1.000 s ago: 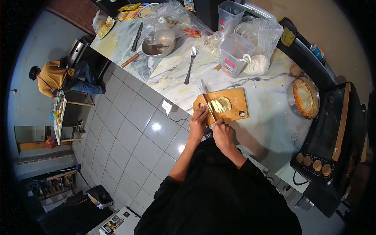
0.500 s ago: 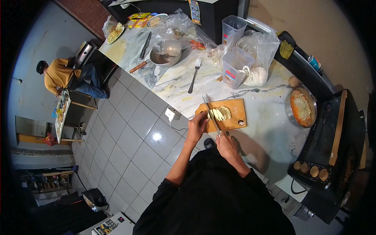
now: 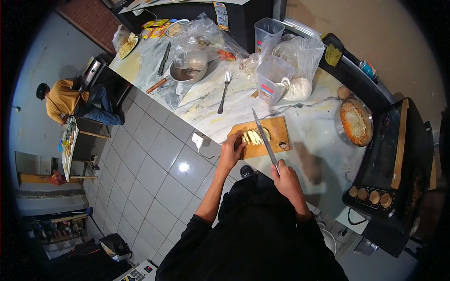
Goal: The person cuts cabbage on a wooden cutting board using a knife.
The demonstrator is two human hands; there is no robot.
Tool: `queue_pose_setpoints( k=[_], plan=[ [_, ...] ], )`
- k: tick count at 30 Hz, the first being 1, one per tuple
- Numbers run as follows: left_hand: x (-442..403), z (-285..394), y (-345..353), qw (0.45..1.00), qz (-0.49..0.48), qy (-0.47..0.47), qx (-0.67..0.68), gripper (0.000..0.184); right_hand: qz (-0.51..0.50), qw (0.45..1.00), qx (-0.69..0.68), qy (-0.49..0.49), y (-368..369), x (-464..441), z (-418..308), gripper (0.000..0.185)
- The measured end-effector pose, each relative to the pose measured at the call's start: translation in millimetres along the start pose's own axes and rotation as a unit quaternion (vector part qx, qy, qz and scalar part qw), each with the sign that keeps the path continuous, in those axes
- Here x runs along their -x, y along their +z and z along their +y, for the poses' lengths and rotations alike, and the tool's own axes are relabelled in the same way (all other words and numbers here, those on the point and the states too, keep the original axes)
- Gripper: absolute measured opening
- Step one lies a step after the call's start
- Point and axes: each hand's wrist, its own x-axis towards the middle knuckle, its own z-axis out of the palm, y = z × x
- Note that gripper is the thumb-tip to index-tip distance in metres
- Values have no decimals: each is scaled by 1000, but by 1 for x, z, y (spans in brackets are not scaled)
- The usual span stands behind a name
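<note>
My right hand (image 3: 288,181) grips a kitchen knife (image 3: 265,139), its long blade pointing away from me, slanting over the wooden cutting board (image 3: 280,126). Pale, cut vegetable slices (image 3: 253,137) lie in a row on the board, left of the blade. A rounder piece of the same pale vegetable shows partly behind the blade; its exact kind I cannot make out. My left hand (image 3: 229,153) is at the board's left edge, fingers curled and thumb closed against the near end of the slices. A small dark spot or hole marks the board's right corner.
Beyond the board lie a fork (image 3: 224,92), a saucepan (image 3: 189,70), another knife (image 3: 164,58) and plastic containers (image 3: 274,80) with bags. At right stand a pan of grated food (image 3: 355,123) and a black stove (image 3: 382,154). A person in a yellow shirt (image 3: 65,96) sits far left.
The knife has moved right across the slices and its tip has lifted, my right hand going with it toward the right. My left hand stays by the slices. The whole view has shifted slightly.
</note>
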Motion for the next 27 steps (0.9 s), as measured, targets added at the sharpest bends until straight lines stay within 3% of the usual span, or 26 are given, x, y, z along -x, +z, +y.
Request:
queue_pose_setpoints(
  k=[7,12,15,21,27],
  plan=[
    [-3,11,-1,997,-54,-44,-18,52,-2,999,-48,12,-14,-7,26,29],
    [-15,26,-4,996,-77,7,-35,65,-14,998,-43,48,-18,-11,40,30],
    [-18,25,-2,992,-123,-16,-20,71,-36,997,-36,60,-17,-13,47,31],
    [-21,45,13,995,-55,-32,-73,75,-73,996,-37,44,-12,-27,54,31],
    [-18,39,27,989,-49,-34,-139,63,-88,995,-43,29,-10,-43,58,31]
  ],
)
